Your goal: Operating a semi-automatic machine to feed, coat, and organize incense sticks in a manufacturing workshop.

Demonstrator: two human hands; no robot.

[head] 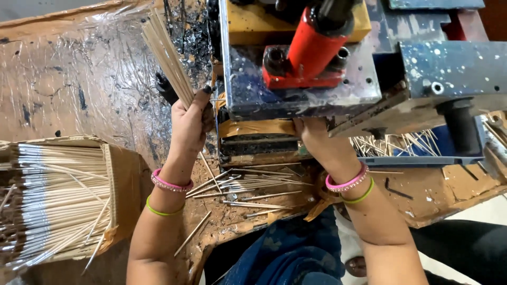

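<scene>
My left hand [191,124] is closed around a bundle of thin pale bamboo sticks [166,55] that fans up and to the left, right beside the machine's left edge. My right hand [316,138] reaches under the blue and yellow metal machine [301,79], its fingers hidden beneath the machine's plate next to a taped brown block [256,127]; what it holds cannot be seen. Loose sticks [248,184] lie on the bench between my wrists. Both wrists wear pink and green bangles.
A cardboard tray [124,179] holding several coated sticks [50,203] lies at the left. Plastic-wrapped brown board [68,79] covers the far left. More sticks [396,143] pile under the machine at right, above a blue ledge. A red cylinder [311,45] stands on the machine.
</scene>
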